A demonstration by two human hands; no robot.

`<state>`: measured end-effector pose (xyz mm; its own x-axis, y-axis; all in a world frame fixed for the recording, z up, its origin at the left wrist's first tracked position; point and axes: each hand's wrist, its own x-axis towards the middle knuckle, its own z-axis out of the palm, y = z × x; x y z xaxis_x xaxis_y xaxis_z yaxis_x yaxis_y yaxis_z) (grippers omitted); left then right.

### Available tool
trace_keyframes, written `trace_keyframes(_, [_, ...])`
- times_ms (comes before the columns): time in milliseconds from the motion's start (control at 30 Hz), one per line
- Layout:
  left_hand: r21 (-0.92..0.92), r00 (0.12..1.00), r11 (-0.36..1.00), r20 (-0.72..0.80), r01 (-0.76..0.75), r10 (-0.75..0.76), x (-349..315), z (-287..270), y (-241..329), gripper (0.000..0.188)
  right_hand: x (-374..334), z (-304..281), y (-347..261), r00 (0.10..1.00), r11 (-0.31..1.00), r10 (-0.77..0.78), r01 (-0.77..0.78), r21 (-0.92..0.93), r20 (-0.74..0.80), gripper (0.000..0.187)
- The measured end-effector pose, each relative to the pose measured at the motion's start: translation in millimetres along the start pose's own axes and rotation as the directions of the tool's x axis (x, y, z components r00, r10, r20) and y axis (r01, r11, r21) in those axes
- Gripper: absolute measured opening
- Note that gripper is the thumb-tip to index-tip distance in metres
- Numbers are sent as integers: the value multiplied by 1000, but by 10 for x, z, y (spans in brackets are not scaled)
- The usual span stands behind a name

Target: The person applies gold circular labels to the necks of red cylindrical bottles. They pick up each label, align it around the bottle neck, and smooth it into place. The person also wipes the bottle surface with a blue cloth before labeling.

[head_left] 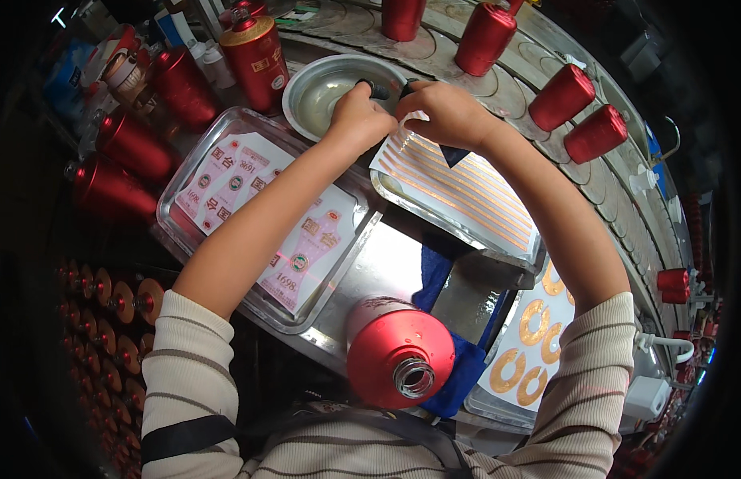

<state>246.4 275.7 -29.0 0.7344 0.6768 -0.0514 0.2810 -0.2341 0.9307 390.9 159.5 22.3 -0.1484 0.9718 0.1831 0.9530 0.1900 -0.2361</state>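
My left hand [362,116] is closed over the right rim of a metal bowl [294,100] of cloudy liquid, a black covering on one finger. What it pinches, if anything, is hidden. Close beside it, my right hand [450,116] pinches the raised far corner of a white sheet with gold strips [458,188]. Black coverings show on this hand's fingers too. That sheet lies on a metal tray [434,219]. In front of my body a red bottle [398,343] leans with its uncapped glass mouth toward me, touched by neither hand.
A tray [167,203] at left holds sheets of printed pink labels [302,255]. Gold ring-shaped stickers [534,323] lie on a sheet at right. A blue cloth [458,375] is beside the bottle. Red bottles [254,60] crowd the left; others stand along the curved conveyor [514,120].
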Motion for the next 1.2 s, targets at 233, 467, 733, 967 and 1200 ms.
trace_keyframes(233, [66, 999, 998, -31, -17, 19, 99, -7, -94, 54, 19, -3, -1, 1000, 999, -11, 10, -35, -22, 13])
trace_keyframes(467, [109, 996, 994, -90, -18, 27, 97, 27, -114, 53, -76, 52, -14, 995, 999, -40, 43, 21, -92, 11])
trace_keyframes(733, [128, 994, 990, -76, -66, 76, -106, 9, 66, 41, -147, 71, -16, 994, 997, -15, 23, 76, -104, 11])
trace_keyframes(967, [261, 992, 959, -29, -108, 120, -237, -14, 213, 39, -173, 120, 93, 993, 985, 51, -32, 171, -105, 15])
trace_keyframes(1200, [207, 979, 962, -54, -181, 196, -280, 19, 209, 22, -157, 59, 92, 995, 982, 55, -39, 186, -81, 15])
